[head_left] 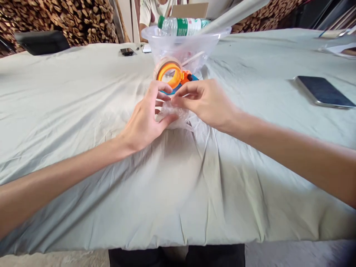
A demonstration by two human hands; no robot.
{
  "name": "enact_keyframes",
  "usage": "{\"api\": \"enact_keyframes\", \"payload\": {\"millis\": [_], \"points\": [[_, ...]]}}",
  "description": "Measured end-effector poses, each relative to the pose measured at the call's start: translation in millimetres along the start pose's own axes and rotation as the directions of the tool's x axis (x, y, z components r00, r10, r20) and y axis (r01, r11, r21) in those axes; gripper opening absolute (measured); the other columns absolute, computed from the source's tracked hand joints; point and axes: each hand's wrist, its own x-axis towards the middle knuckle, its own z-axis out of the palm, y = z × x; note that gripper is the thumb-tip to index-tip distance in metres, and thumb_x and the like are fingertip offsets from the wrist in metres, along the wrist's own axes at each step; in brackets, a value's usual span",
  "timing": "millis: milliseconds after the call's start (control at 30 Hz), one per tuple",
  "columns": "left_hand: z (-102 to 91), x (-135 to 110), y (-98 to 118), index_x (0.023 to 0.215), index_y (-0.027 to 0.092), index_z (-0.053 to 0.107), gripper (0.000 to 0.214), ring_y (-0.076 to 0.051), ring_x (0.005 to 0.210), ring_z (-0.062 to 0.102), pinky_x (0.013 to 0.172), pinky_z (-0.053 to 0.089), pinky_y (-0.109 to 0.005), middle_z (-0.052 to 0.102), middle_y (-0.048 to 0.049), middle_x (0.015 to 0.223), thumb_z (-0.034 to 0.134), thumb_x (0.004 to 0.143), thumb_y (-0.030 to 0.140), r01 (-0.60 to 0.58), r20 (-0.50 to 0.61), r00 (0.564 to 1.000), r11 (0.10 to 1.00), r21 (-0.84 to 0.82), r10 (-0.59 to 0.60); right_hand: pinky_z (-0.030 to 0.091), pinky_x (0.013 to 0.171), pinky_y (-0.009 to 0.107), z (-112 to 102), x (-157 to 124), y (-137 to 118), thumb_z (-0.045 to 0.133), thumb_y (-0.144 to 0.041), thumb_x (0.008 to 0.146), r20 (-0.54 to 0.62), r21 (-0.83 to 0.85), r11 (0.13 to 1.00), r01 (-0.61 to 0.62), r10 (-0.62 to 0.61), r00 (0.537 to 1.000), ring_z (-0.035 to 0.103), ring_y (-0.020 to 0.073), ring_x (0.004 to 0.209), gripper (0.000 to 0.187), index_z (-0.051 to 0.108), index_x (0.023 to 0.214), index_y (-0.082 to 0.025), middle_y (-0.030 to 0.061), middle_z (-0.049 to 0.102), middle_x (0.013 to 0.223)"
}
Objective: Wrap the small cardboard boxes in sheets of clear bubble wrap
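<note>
A bundle of clear bubble wrap (176, 113) rests on the cloth in front of me. My left hand (146, 115) is curled round its left side, thumb at the near face and fingers behind. With thumb and forefinger pressed together, my right hand (204, 100) pinches at the top of the wrap; the exact spot is partly hidden by the fingers. What lies inside the wrap, if anything, I cannot make out. Just beyond both hands stands a tape dispenser (175, 76) with an orange hub, a blue base and a roll of tape on it.
Behind the dispenser, a translucent plastic basin (155, 40) holds a green-capped bottle (182, 26) and a long white roll (236, 16). A phone (324, 91) lies at right, a smaller dark device (127, 52) and black case (41, 42) at far left. A person (146, 15) sits opposite.
</note>
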Motion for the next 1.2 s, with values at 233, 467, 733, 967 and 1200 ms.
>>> {"api": "enact_keyframes", "payload": {"millis": [233, 467, 733, 967, 1200], "points": [[5.7, -7.1, 7.7, 0.132, 0.031, 0.059, 0.032, -0.022, 0.128, 0.076, 0.116, 0.065, -0.046, 0.073, -0.0031, 0.137, 0.071, 0.106, 0.016, -0.041, -0.020, 0.999, 0.994, 0.102, 0.043, 0.051, 0.066, 0.031, 14.1, -7.9, 17.3, 0.110, -0.042, 0.069, 0.012, 0.478, 0.844, -0.243, 0.270, 0.963, 0.062, 0.0154, 0.076, 0.040, 0.077, 0.082, -0.024, -0.0020, 0.071, 0.082], [4.7, -9.9, 14.3, 0.133, 0.028, 0.069, 0.024, -0.029, 0.145, 0.069, 0.112, 0.067, -0.047, 0.070, -0.0088, 0.153, 0.070, 0.109, 0.024, -0.042, -0.014, 0.999, 0.959, 0.280, 0.047, 0.055, 0.075, 0.028, 13.3, -3.3, 17.1, 0.091, -0.012, 0.088, -0.017, 0.484, 0.842, -0.238, 0.281, 0.960, 0.064, 0.0134, 0.080, 0.020, 0.075, 0.081, -0.023, -0.0026, 0.073, 0.087], [5.4, -8.7, 10.4, 0.128, 0.025, 0.064, 0.020, -0.025, 0.137, 0.072, 0.109, 0.067, -0.044, 0.074, -0.0096, 0.143, 0.067, 0.109, 0.023, -0.071, 0.025, 0.997, 0.955, 0.287, 0.066, 0.054, 0.079, 0.030, 18.7, -7.3, 15.9, 0.076, -0.010, 0.099, -0.075, 0.408, 0.891, -0.199, 0.250, 0.965, 0.064, 0.0148, 0.083, 0.023, 0.071, 0.081, -0.023, -0.0008, 0.071, 0.089], [2.7, -12.1, 20.1, 0.130, 0.022, 0.068, 0.020, -0.024, 0.127, 0.076, 0.108, 0.066, -0.040, 0.076, -0.0086, 0.136, 0.066, 0.110, 0.021, -0.016, 0.021, 1.000, 0.952, 0.304, 0.010, 0.058, 0.098, 0.039, 10.5, -18.0, 21.4, 0.062, -0.029, 0.113, -0.096, 0.130, 0.991, 0.041, -0.029, 0.995, 0.071, 0.0220, 0.101, 0.021, 0.068, 0.093, -0.028, 0.0032, 0.078, 0.106], [2.2, -14.3, 13.1, 0.153, 0.032, 0.051, 0.057, -0.027, 0.134, 0.075, 0.092, 0.071, -0.039, 0.073, -0.0088, 0.150, 0.079, 0.103, 0.032, 0.038, -0.044, 0.999, 0.990, 0.133, -0.033, 0.051, 0.120, 0.052, 4.3, -37.8, 9.2, 0.047, -0.029, 0.117, 0.003, -0.301, 0.900, 0.317, -0.331, 0.943, 0.070, 0.0315, 0.134, 0.026, 0.073, 0.123, -0.031, 0.0090, 0.078, 0.136]]}}
